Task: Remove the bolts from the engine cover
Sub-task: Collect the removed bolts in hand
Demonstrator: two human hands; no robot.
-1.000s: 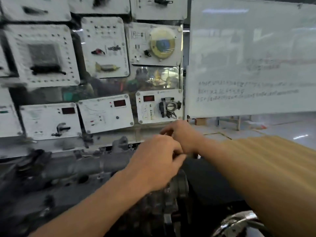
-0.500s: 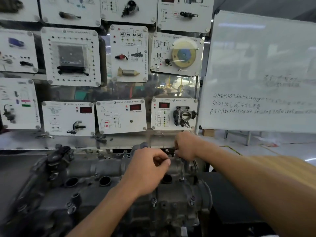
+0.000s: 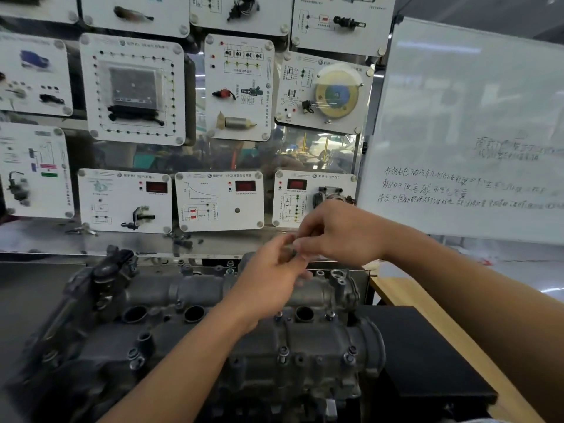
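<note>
Head view: a grey cast-metal engine cover lies lengthwise along the back of a pale wooden workbench, its far side against the foot of a wall of white instrument panels and its right end beside the left edge of a flat black mat that covers the bench's right part. Three round open wells run in a row along the middle of the cover. Several dark hex-headed bolts stand upright in the cover, spaced along its near edge and beside the rightmost well. Both forearms reach in from the lower edge of the frame and meet above the cover's far right portion. The left hand has its thumb and fingers curled together and pinched on a small dark metal piece, held in the air clear of the casting. The right hand, just to the right and slightly higher, has its fingertips closed on the same piece from the other side. Motion blur hides the shape of the piece, so it cannot be told whether it is a bolt. A few loose dark parts lie on the metal ledge under the panels. A whiteboard with handwritten lines stands at the right, behind the workbench's far right corner.
</note>
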